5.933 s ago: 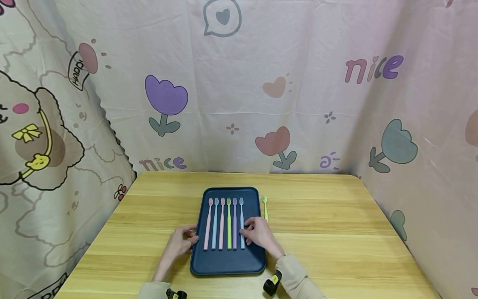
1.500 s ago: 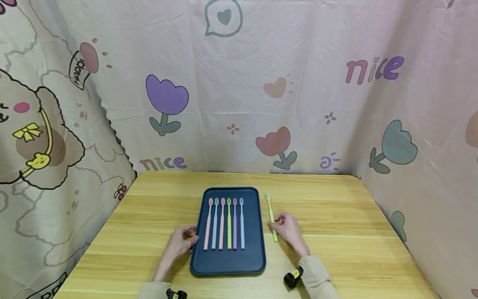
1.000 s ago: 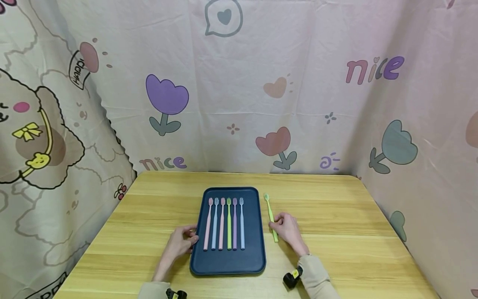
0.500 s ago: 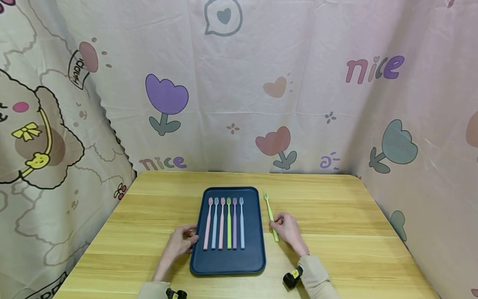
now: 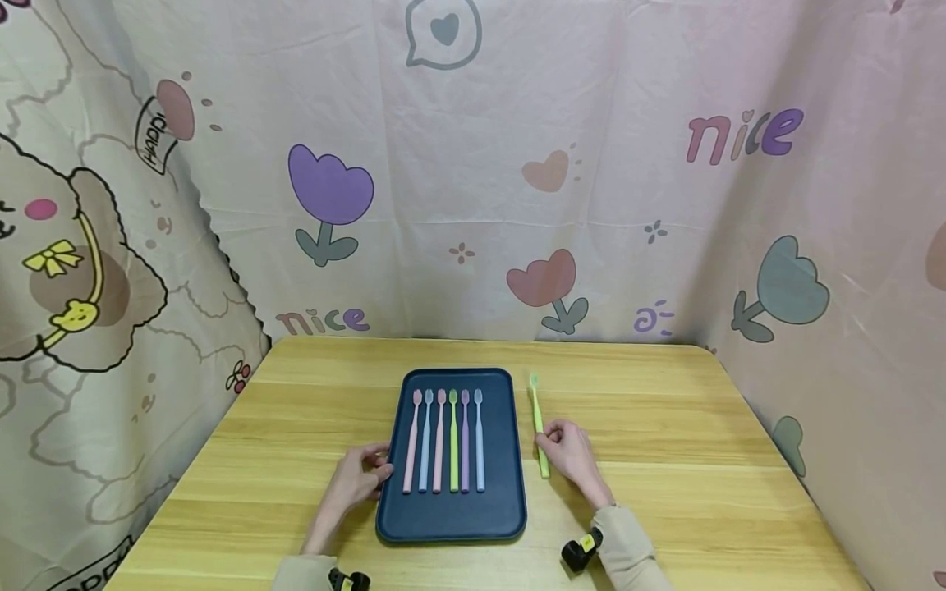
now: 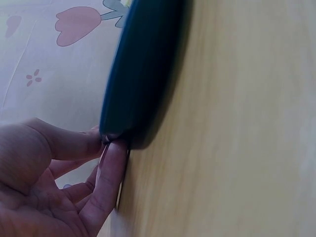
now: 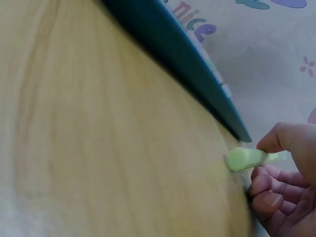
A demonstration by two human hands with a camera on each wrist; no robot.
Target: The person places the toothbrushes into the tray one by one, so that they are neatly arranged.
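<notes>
My right hand (image 5: 567, 450) pinches a yellow-green toothbrush (image 5: 536, 410) by its handle, between thumb and fingers, just right of the dark blue tray (image 5: 451, 521). The brush head points away from me. In the right wrist view the handle end of the toothbrush (image 7: 242, 159) faces the camera, close over the table. At the tray's left edge, my left hand (image 5: 355, 478) grips the rim. The left wrist view has its thumb on top of the tray (image 6: 143, 74) rim and a finger against the outer side.
Several toothbrushes lie side by side on the tray: pink, blue, a green one (image 5: 453, 443), a purple one (image 5: 465, 443) and a light blue one (image 5: 479, 443) at the right. Everything rests on a wooden table (image 5: 665, 460). A printed curtain (image 5: 443, 164) hangs behind.
My right hand has left the light blue toothbrush on the tray and moved right to the yellow-green toothbrush, now held. Lately that toothbrush has turned slightly straighter. The left hand stays put.
</notes>
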